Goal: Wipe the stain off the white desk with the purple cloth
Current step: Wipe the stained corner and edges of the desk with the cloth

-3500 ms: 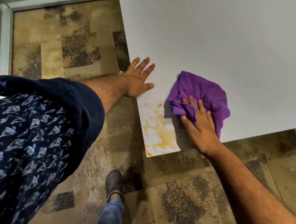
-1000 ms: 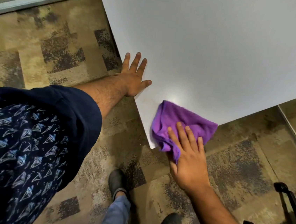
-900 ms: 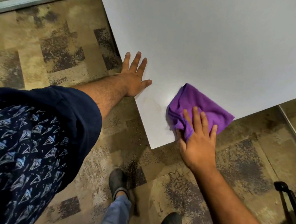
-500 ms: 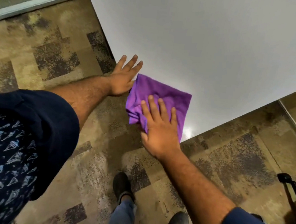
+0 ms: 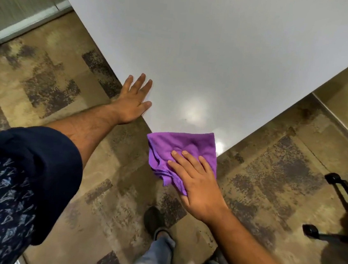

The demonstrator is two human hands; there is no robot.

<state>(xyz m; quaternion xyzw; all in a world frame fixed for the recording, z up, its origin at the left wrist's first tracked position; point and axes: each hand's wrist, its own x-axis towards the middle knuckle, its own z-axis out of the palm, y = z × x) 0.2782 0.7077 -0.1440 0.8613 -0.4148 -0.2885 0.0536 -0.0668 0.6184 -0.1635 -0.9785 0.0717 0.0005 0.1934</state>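
The white desk (image 5: 199, 48) fills the upper middle, its near corner pointing toward me. A crumpled purple cloth (image 5: 179, 149) covers that corner and hangs partly past the edge. My right hand (image 5: 198, 181) lies flat on the cloth, fingers spread, pressing it down. My left hand (image 5: 134, 102) rests flat and open on the desk's left edge, apart from the cloth. No stain shows on the bare desk surface; the corner under the cloth is hidden. A bright light reflection sits just above the cloth.
Mottled brown carpet (image 5: 56, 80) surrounds the desk. My feet (image 5: 155, 220) stand just below the corner. A black chair base with a caster (image 5: 310, 231) sits at the right. A wall with a pale skirting (image 5: 25, 21) runs at upper left.
The orange stain seen near the corner 3.5 s ago is no longer visible. My right hand slid the cloth from beside my left hand down to the desk's corner. My left hand stayed put.
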